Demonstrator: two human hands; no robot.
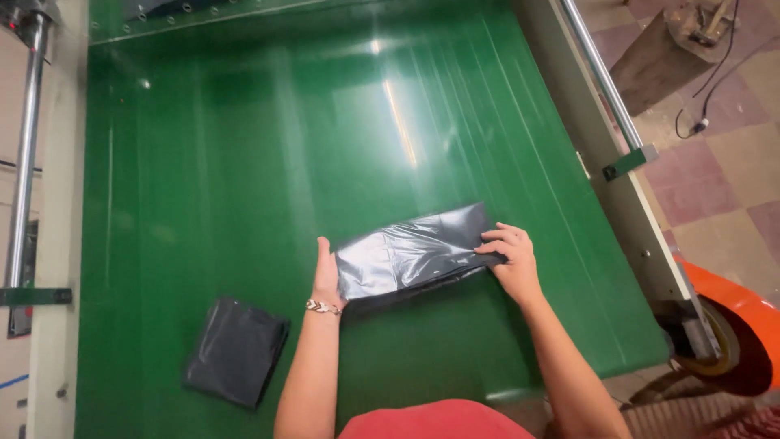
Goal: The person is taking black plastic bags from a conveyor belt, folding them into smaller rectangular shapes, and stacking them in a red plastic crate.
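Note:
A stack of black plastic bags [414, 252] lies folded into a long strip on the green belt [244, 162]. My left hand [327, 276] presses edge-on against the strip's left end. My right hand [512, 256] rests on its right end, fingertips curled over the plastic. Both hands pin the strip between them.
A smaller folded black bag bundle [236, 351] lies on the belt at the front left. Metal rails [605, 81] run along both sides of the belt. An orange roll [743, 329] sits at the right, beyond the frame. Cables lie on the tiled floor [723, 171].

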